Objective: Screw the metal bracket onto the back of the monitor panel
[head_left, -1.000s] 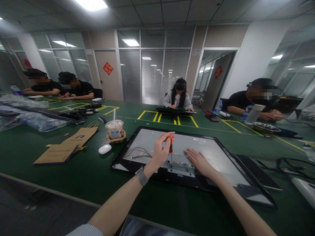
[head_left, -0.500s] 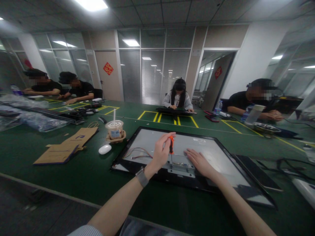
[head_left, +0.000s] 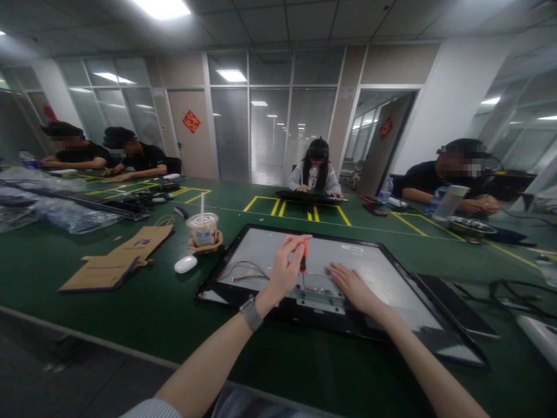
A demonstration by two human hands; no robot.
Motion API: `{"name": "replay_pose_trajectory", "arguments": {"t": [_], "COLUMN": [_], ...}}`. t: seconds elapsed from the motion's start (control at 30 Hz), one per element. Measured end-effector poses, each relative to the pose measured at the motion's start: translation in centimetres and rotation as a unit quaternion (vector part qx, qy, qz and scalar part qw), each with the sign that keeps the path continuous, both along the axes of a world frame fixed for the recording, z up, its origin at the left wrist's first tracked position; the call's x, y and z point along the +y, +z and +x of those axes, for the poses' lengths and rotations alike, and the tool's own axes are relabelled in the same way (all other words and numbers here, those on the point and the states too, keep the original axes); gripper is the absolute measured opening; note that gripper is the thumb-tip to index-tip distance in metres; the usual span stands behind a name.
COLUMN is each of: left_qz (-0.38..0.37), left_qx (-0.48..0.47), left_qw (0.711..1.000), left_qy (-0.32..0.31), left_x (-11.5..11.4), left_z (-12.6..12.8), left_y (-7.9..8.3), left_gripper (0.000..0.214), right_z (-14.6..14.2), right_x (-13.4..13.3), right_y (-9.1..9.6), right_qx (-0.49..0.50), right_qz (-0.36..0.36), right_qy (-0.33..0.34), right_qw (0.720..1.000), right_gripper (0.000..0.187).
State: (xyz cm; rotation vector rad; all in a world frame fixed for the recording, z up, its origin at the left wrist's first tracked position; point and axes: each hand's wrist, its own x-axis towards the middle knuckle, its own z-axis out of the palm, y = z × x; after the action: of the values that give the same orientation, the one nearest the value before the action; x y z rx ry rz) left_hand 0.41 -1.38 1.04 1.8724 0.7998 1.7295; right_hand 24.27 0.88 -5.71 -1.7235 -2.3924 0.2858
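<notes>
My left hand (head_left: 287,266) is closed on the orange and black handle of a screwdriver (head_left: 303,262), which stands upright with its shaft pointing down. The tip meets a metal bracket (head_left: 319,302) with ports along it; the exact contact point is too small to make out. That bracket sits on the grey back of a flat display panel (head_left: 391,268) with a black frame, lying face down on the table. With fingers stretched out, my right hand (head_left: 354,285) rests flat on the panel, right of the bracket. Thin coloured wires (head_left: 248,271) lie on the panel's left part.
Left of the panel are a white mouse (head_left: 185,265), a drink cup with straw (head_left: 203,232) in a cardboard holder, and a flattened paper bag (head_left: 124,258). A dark flat slab (head_left: 455,305) and black cables (head_left: 516,293) lie to the right. Several people sit around the green table (head_left: 143,313).
The screwdriver handle has turned slightly in my left hand, whose fingers have shifted a little. My right hand and the panel stay in place.
</notes>
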Motion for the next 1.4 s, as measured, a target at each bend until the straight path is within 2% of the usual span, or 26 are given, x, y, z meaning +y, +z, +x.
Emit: {"name": "replay_pose_trajectory", "arguments": {"t": [1.0,1.4], "left_qz": [-0.022,-0.021], "left_qx": [-0.017,-0.010], "left_qw": [0.999,1.000], "left_qy": [-0.025,-0.018], "left_x": [0.43,0.25], "left_z": [-0.03,-0.17], "left_y": [-0.48,-0.14], "left_gripper": [0.032,0.032], "right_z": [0.01,-0.12], "right_x": [0.02,-0.25], "right_y": [-0.06,0.32], "right_qx": [-0.009,-0.003], "right_qz": [-0.003,-0.005], "right_qy": [-0.003,-0.002], "right_qw": [1.000,1.000], "right_gripper": [0.060,0.059]}}
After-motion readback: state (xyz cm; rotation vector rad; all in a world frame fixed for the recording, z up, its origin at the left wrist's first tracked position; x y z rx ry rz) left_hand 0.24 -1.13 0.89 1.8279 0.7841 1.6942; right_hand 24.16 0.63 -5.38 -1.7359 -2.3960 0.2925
